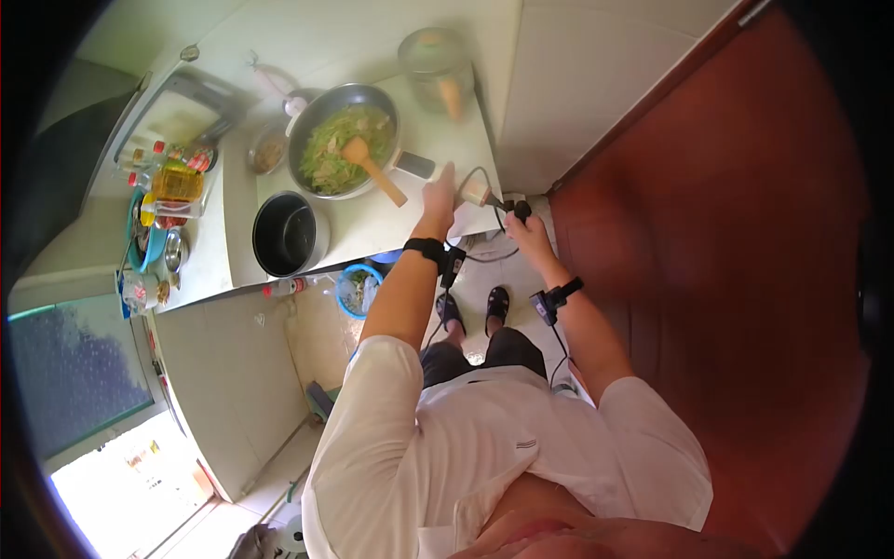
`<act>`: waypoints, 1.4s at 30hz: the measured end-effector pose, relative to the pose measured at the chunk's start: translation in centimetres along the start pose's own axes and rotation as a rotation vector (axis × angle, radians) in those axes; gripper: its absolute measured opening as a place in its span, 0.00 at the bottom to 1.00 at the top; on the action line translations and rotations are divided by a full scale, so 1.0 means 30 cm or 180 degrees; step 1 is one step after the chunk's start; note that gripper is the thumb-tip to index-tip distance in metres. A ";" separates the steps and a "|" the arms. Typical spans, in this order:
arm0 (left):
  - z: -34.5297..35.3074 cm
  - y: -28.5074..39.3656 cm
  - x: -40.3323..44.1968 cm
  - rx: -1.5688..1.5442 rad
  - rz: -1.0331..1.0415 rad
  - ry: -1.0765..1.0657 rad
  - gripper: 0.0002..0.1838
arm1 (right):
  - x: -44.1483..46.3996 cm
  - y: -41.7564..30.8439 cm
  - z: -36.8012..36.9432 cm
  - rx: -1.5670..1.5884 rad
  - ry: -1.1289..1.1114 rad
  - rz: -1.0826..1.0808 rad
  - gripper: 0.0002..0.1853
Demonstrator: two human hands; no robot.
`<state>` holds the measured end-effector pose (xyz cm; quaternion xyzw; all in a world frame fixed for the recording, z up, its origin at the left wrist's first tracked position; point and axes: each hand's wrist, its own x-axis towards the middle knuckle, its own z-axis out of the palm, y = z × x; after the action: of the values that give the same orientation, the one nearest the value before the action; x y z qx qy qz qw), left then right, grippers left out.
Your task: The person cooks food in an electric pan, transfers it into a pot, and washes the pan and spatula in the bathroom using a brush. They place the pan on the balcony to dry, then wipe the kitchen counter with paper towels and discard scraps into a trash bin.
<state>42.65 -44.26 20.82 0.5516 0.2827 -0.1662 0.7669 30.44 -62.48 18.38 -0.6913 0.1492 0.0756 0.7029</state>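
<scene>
My right fingers (524,231) are closed around a black piece (522,211), out past the edge of the desk (363,228). Just beside it sits a pale block (476,192) with a dark stub on its near end, and a thin grey cord (504,252) loops about the two. The block looks beige and boxy; haze and blur hide its finer detail.

My left fingers (441,192) are at the outer end of the pan's handle, between it and the block. I cannot tell whether they pinch anything or only rest there.

The pan (374,98) stands on the desk, round and dark inside, with a pale outer wall and a grey panel on its handle. Glossy green strips mixed with paler brownish bits make up the food (328,140), spread over most of its base. A wooden spatula (372,171) lies with its blade on the food and its handle over the rim. Near the pan is a pot (283,235), black inside.
</scene>
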 end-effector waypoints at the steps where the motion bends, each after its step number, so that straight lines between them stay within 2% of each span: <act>1: 0.001 0.004 0.011 0.0083 -0.0051 -0.0074 0.28 | -0.008 -0.008 0.006 -0.0004 -0.0043 0.0002 0.15; 2: 0.006 -0.010 0.014 0.0060 -0.0046 -0.0033 0.28 | -0.015 -0.013 0.013 -0.0123 0.0042 -0.0147 0.14; 3: 0.039 0.009 -0.024 0.0082 0.0095 0.0309 0.28 | -0.020 -0.018 0.016 -0.0247 0.0122 -0.0304 0.14; 4: 0.056 0.014 -0.041 0.0101 0.0231 0.0648 0.27 | -0.026 -0.020 0.008 -0.0553 0.0046 -0.0276 0.13; 5: 0.054 0.013 -0.045 0.0064 0.0238 0.0681 0.27 | -0.031 -0.025 0.001 -0.0574 0.0001 -0.0282 0.13; 7: 0.024 -0.017 -0.023 0.0702 0.0328 0.1099 0.25 | -0.046 -0.033 -0.005 -0.0512 -0.0209 -0.0669 0.10; 9: -0.011 -0.057 0.034 0.0460 0.0487 0.1067 0.24 | -0.067 -0.027 0.014 -0.0768 -0.0262 -0.0818 0.10; 11: -0.035 -0.054 0.005 0.0243 0.0433 0.0747 0.22 | -0.112 -0.024 0.009 -0.1018 -0.0314 -0.0936 0.10; 13: -0.039 -0.046 0.022 0.0245 0.0490 0.0780 0.21 | -0.114 -0.055 0.011 -0.1061 -0.0273 -0.0441 0.10; 16: -0.069 -0.070 0.046 0.0491 0.0595 0.0877 0.20 | -0.132 -0.002 -0.006 -0.0802 -0.0282 -0.0281 0.11; 18: -0.074 -0.065 0.036 0.0680 0.0688 0.0959 0.20 | -0.210 0.098 -0.083 -0.1090 -0.0281 -0.0389 0.11; 20: -0.063 -0.014 -0.038 0.0737 0.0622 0.0837 0.23 | -0.246 0.130 -0.145 -0.1432 -0.0301 -0.0446 0.12; 21: -0.084 -0.010 -0.061 0.0967 0.0350 0.0629 0.30 | -0.296 0.112 -0.157 -0.1329 -0.0744 -0.0289 0.12; 22: -0.080 0.016 -0.143 0.0864 0.0034 0.0643 0.32 | -0.327 0.072 -0.145 -0.1193 -0.1166 -0.0163 0.13; 23: -0.076 0.036 -0.218 0.0748 -0.0238 0.0649 0.35 | -0.332 -0.014 -0.119 -0.1215 -0.1213 -0.0163 0.13; 24: -0.128 -0.012 -0.271 0.0721 -0.0292 0.0694 0.35 | -0.361 -0.118 -0.082 -0.1549 -0.1670 0.0094 0.12; 25: -0.201 -0.041 -0.299 0.1161 0.0278 0.0743 0.34 | -0.354 -0.176 -0.044 -0.1888 -0.2122 0.0285 0.12; 26: -0.285 -0.080 -0.337 0.1593 0.0838 0.0812 0.33 | -0.346 -0.142 -0.015 -0.1632 -0.2328 0.0090 0.12; 27: -0.384 -0.140 -0.403 0.1937 0.1556 0.0843 0.26 | -0.355 -0.152 0.031 -0.1648 -0.2428 0.0095 0.12; 28: -0.461 -0.163 -0.511 0.2037 0.1449 0.0823 0.21 | -0.350 -0.172 0.093 -0.1480 -0.2597 0.0157 0.12; 29: -0.524 -0.183 -0.613 0.1515 0.1035 0.0684 0.20 | -0.356 -0.195 0.159 -0.1318 -0.2782 0.0232 0.12; 30: -0.586 -0.205 -0.713 0.0968 0.0644 0.0554 0.18 | -0.368 -0.225 0.221 -0.1109 -0.2959 0.0726 0.14; 31: -0.662 -0.238 -0.795 0.1106 0.0653 0.0424 0.17 | -0.384 -0.259 0.292 -0.1159 -0.3115 0.0700 0.14; 32: -0.728 -0.271 -0.872 0.1234 0.0669 0.0303 0.17 | -0.407 -0.296 0.374 -0.0679 -0.3283 0.0899 0.15; 33: -0.770 -0.287 -0.947 0.1160 0.0728 0.0466 0.17 | -0.434 -0.333 0.465 -0.0204 -0.3443 0.1101 0.17; 35: -0.831 -0.312 -1.077 0.1496 0.1261 0.0253 0.19 | -0.501 -0.395 0.653 -0.0131 -0.3825 0.1189 0.19; 36: -0.848 -0.305 -1.139 0.1425 0.1315 0.0423 0.19 | -0.537 -0.410 0.753 0.0169 -0.3909 0.1418 0.19; 37: -0.851 -0.283 -1.205 0.1841 0.1809 0.0649 0.22 | -0.582 -0.423 0.854 0.0455 -0.3967 0.1664 0.19; 39: -0.908 -0.268 -1.278 0.2200 0.2295 0.1052 0.26 | -0.658 -0.437 1.077 0.0822 -0.4050 0.2281 0.19; 41: -1.023 -0.275 -1.325 0.1107 0.1710 0.1268 0.31 | -0.721 -0.440 1.311 0.1255 -0.4220 0.2576 0.19; 42: -1.107 -0.295 -1.332 0.1240 0.1695 0.1591 0.25 | -0.764 -0.450 1.423 0.1302 -0.4113 0.2750 0.18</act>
<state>-2.05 -18.28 31.11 0.7637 0.2709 0.1267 0.5721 17.51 -18.17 38.39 -0.2496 -0.0219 0.6972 0.6717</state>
